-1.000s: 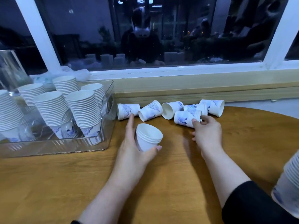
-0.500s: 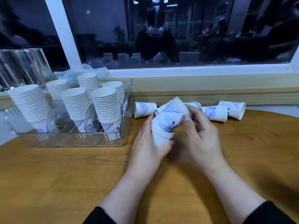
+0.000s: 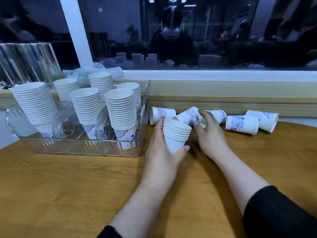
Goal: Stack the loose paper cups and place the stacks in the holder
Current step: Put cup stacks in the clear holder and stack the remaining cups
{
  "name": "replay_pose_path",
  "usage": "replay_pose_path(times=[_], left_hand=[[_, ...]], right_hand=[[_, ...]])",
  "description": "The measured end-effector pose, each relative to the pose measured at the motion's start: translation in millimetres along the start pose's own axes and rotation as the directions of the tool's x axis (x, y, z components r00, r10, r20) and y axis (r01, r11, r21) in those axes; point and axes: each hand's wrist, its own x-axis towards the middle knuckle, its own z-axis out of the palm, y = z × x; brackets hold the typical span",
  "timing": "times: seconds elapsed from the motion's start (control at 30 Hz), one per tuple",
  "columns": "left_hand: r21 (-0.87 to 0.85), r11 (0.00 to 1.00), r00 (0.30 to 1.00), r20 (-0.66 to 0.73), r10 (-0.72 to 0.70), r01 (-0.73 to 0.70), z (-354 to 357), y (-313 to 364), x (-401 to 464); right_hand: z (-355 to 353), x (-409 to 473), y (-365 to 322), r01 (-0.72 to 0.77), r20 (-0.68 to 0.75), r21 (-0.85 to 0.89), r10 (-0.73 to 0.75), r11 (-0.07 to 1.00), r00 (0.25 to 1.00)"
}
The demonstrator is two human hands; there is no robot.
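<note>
Stacking under way: your left hand [image 3: 161, 148] grips a short stack [image 3: 176, 134] upright beside the holder [image 3: 85, 150], while your right hand [image 3: 207, 133], fingers apparently curling, reaches a loose cup [image 3: 188, 115]; next, nest it squarely

Tabletop: the wooden tabletop [image 3: 72, 182] in front of me, round-edged, grain running left to right.
Holder: a clear plastic holder [image 3: 85, 149] stands on it at my far left, with tall cup stacks upright inside.
Loose cups: five paper cups lie on their sides in a row along the far edge, by the wall ledge: the leftmost cup [image 3: 161, 115], a tilted one [image 3: 187, 115], a third [image 3: 217, 115], a fourth [image 3: 241, 124], then the rightmost [image 3: 264, 120].
</note>
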Motion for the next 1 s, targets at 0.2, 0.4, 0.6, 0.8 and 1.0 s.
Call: replay_pose_path(times=[0.2, 0.4, 0.6, 0.8, 1.0], left_hand=[[-0.012, 1.0, 1.0, -0.004, -0.016, 0.016, -1, -2, 4], [-0.004, 1.0, 1.0, 0.006, -0.028, 0.028, 0, 0, 4], [-0.002, 0.999, 0.999, -0.008, -0.049, 0.049, -1, 2, 2], [0.115, 0.993, 1.0, -0.019, 0.003, 0.0, -3, 2, 1], [0.016, 1.0, 1.0, -0.021, 0.006, -0.006, -14, 5, -9]], right_hand=[[19, 37, -4, -0.1, -0.06, -0.06, 0.097, 0.993, 0.993], [22, 42, 1, -0.158, -0.096, 0.001, 0.157, 0.987, 0.983], [2, 12, -15, -0.039, -0.31, 0.367, 0.162, 0.929, 0.937], [-23, -37, -48, 0.246, -0.462, 0.541, 0.04, 0.804, 0.886], [-18, -54, -53, 0.465, -0.254, 0.286, -0.402, 0.838, 0.88]])
